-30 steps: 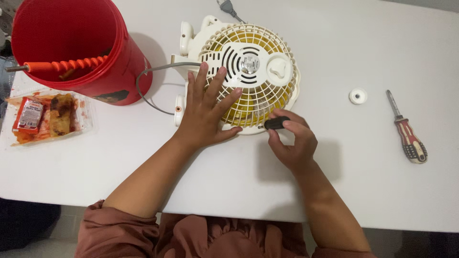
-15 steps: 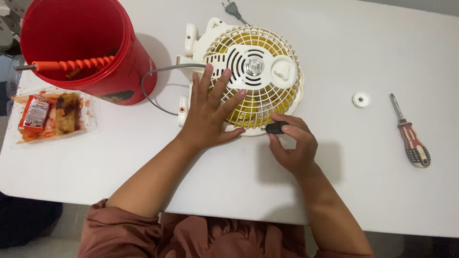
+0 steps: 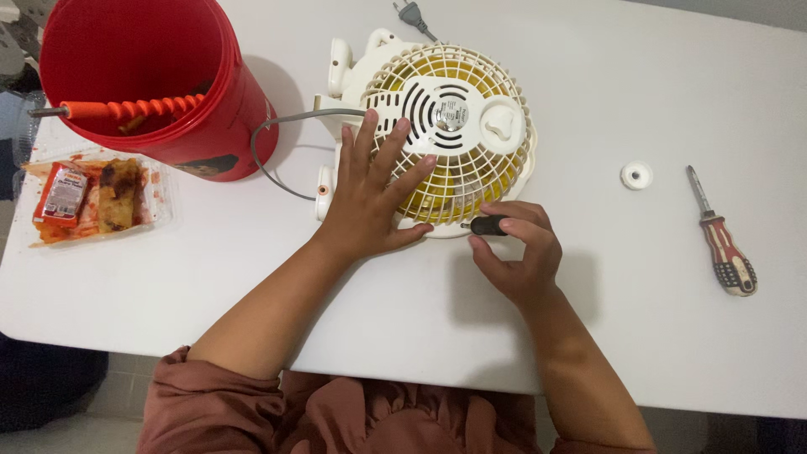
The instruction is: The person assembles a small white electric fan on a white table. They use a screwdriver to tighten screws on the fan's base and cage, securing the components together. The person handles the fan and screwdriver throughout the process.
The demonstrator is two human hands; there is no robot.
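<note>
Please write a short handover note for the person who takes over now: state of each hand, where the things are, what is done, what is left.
Left hand: flat on the white fan grille, holding the fan down on the table.
Right hand: fingers grip a small black-handled screwdriver, tip at the grille's near rim.
A white round cap and a red-handled screwdriver lie to the right.
Done: cannot tell how many screws are out.
Left: probably the rim screw; the grille is still on.
</note>
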